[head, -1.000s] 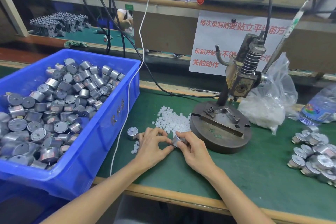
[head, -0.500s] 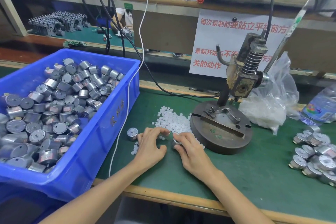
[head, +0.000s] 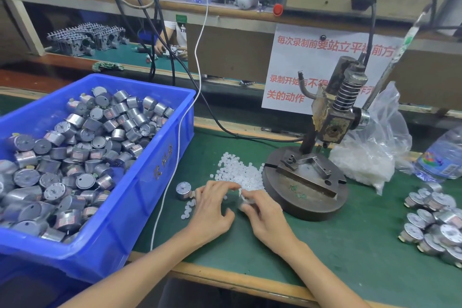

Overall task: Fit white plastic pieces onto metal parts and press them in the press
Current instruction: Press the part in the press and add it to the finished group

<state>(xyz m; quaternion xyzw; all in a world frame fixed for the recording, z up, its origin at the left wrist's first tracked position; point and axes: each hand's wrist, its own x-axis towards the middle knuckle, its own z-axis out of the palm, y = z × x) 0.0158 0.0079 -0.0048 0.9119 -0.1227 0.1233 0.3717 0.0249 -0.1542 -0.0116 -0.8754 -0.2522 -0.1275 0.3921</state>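
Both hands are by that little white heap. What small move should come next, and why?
Probably the left hand should pinch one piece from the white heap and seat it on the metal part that the right hand grips: its fingertips touch the heap, and that part is not yet under the press.

1 head-worn view, facing forward and down, near bench (head: 350,245)

A white paper sign (head: 295,62) is carrying red lines: "每次录制前要站立平…前方", "录制开始…不得", "关的动作" — the press (head: 335,117) is covering some characters. A shirt (head: 182,34) behind is showing "TH". Faint characters on the blue crate (head: 162,170) are proving unreadable.
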